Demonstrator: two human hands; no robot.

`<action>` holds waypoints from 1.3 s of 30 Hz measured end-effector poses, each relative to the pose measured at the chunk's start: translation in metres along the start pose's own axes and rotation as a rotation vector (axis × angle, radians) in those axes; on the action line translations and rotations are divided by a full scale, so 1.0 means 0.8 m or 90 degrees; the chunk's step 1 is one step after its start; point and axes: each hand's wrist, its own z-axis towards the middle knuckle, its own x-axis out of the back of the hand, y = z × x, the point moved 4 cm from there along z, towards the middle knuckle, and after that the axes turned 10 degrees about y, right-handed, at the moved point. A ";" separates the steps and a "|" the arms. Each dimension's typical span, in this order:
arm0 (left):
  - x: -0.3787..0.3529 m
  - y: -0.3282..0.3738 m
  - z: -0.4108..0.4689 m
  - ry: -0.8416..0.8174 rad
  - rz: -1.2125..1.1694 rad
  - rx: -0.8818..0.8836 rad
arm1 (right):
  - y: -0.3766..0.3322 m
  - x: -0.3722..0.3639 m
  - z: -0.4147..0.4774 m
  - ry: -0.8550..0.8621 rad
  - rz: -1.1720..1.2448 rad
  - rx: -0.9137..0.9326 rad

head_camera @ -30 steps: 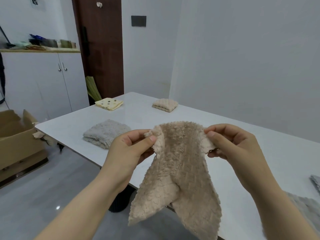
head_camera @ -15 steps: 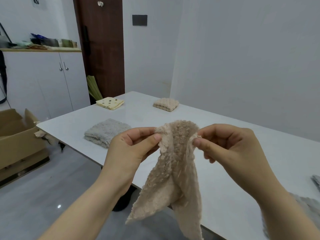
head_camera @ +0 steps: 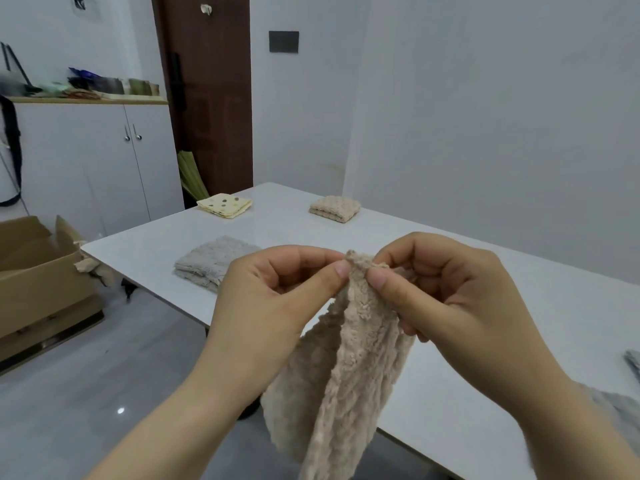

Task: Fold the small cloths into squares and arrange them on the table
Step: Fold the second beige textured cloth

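A fluffy beige cloth [head_camera: 346,382] hangs in the air in front of the white table [head_camera: 519,341], folded in half lengthwise. My left hand [head_camera: 273,306] and my right hand [head_camera: 446,299] pinch its two top corners together, thumbs almost touching. Three folded squares lie on the table: a grey one [head_camera: 211,263] near the left edge, a yellow dotted one [head_camera: 224,204] at the far left corner, and a beige one [head_camera: 334,208] further back.
Loose grey cloths lie at the table's right end [head_camera: 616,407]. An open cardboard box [head_camera: 38,271] stands on the floor to the left. A white cabinet [head_camera: 90,161] and a brown door [head_camera: 211,98] are behind, with a white wall along the table's far side.
My hands have come together, bringing the cloth's two top corners to meet. The cloth, spread wide before, now hangs doubled and narrow.
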 end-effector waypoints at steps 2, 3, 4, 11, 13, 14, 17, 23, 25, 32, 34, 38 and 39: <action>0.000 0.000 -0.003 -0.012 -0.005 0.003 | -0.001 -0.002 -0.003 0.003 -0.005 -0.001; 0.000 0.000 -0.004 -0.019 -0.007 0.003 | -0.001 -0.002 -0.004 0.006 -0.009 -0.001; 0.000 0.001 -0.005 -0.025 -0.008 0.002 | -0.001 -0.003 -0.005 0.009 -0.012 -0.001; 0.000 0.001 -0.012 -0.039 0.007 -0.014 | 0.001 -0.005 -0.009 0.010 -0.021 -0.010; 0.001 0.000 -0.012 -0.037 0.014 -0.018 | 0.001 -0.005 -0.009 0.010 -0.025 -0.009; 0.001 0.000 -0.012 -0.037 0.016 -0.020 | 0.001 -0.006 -0.009 0.011 -0.025 -0.010; 0.001 0.002 -0.014 -0.043 0.019 -0.032 | 0.004 -0.006 -0.009 0.013 -0.016 -0.024; 0.003 -0.002 -0.014 -0.032 0.009 -0.033 | 0.006 -0.010 -0.008 0.000 0.010 -0.045; 0.004 -0.004 -0.013 -0.027 0.009 -0.036 | 0.006 -0.011 -0.008 -0.003 0.010 -0.046; 0.006 -0.008 -0.009 -0.029 0.016 -0.036 | 0.009 -0.012 -0.007 -0.020 0.003 -0.037; 0.007 -0.010 -0.009 -0.025 0.018 -0.036 | 0.009 -0.013 -0.007 -0.027 0.006 -0.036; 0.008 -0.010 -0.007 -0.018 0.032 -0.048 | 0.012 -0.014 -0.006 -0.033 -0.006 -0.035; 0.008 -0.011 -0.007 -0.013 0.040 -0.051 | 0.012 -0.014 -0.006 -0.035 -0.015 -0.035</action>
